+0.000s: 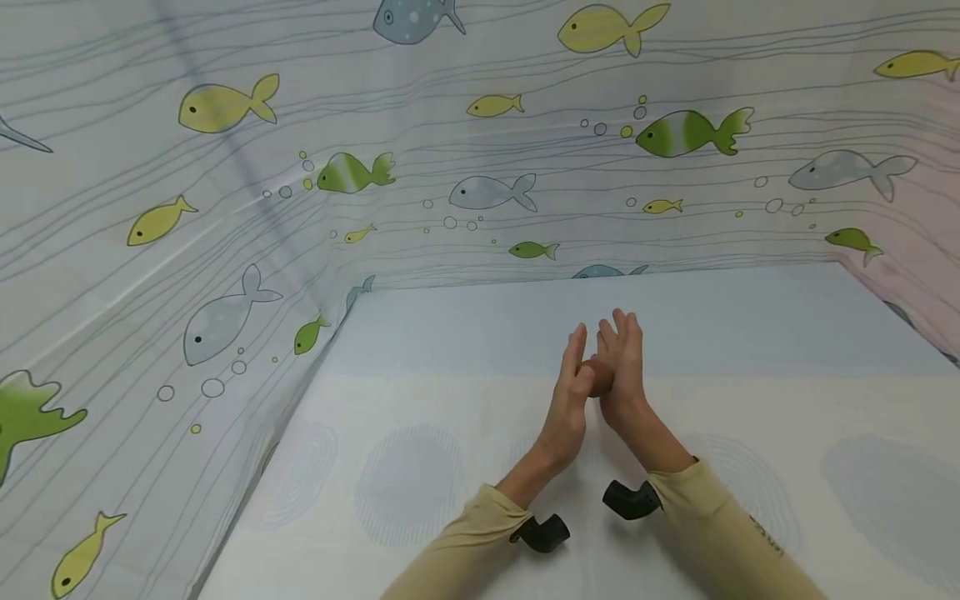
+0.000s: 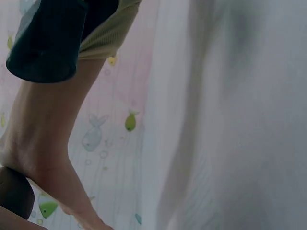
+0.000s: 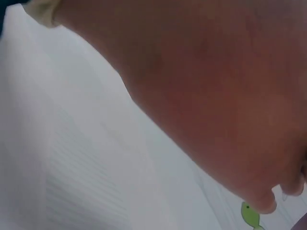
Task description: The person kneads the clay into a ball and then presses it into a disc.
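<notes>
A small brown ball (image 1: 599, 378) sits between the two palms in the head view. My left hand (image 1: 564, 408) presses its left side, fingers straight and pointing away from me. On the other side my right hand (image 1: 622, 367) lies flat against it, fingers extended upward. In the left wrist view the ball (image 2: 16, 195) shows dark at the lower left corner, under the heel of the right hand (image 2: 53, 179). A hand and wrist fill much of the right wrist view, where the ball is hidden.
Beneath the hands spreads a white table surface (image 1: 480, 500) with pale blue circles and a blue band. Fish-printed curtains (image 1: 420, 225) enclose its back and sides. Black curved camera mounts (image 1: 546, 533) stick out from both beige sleeves (image 1: 465, 542).
</notes>
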Tool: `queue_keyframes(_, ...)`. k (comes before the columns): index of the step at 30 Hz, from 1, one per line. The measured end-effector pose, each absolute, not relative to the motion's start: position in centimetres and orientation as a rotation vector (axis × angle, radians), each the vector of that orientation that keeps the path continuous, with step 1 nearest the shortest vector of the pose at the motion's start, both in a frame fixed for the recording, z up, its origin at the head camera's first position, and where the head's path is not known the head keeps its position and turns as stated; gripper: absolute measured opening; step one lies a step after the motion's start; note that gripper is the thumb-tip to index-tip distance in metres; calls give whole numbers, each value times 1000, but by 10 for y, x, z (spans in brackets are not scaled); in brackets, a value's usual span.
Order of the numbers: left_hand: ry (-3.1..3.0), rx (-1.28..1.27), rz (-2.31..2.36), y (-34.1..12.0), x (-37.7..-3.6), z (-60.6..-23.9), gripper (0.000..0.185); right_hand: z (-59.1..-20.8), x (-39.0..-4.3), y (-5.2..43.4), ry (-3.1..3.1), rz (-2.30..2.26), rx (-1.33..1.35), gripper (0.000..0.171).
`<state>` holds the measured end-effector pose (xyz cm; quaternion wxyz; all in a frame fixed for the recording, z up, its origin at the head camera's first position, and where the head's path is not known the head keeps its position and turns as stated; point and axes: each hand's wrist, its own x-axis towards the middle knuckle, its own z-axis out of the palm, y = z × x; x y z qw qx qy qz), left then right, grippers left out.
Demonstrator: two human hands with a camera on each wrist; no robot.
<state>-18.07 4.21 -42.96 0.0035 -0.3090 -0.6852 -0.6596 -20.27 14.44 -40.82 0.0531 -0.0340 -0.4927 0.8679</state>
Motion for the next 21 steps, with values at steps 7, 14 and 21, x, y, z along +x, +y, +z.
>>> queue_keyframes(7, -2156, -995, -2030, 42, -177, -421, 81, -407, -207, 147, -1487, 2624, -74, 73)
queue_keyframes(14, -2142, -889, -1997, 35, -184, -417, 79, -411, -200, 129, -1570, 2591, -15, 71)
queue_keyframes(21, -2063, -666, -2050, 22, -202, -420, 67, -419, -184, 98, -1729, 2530, 123, 69)
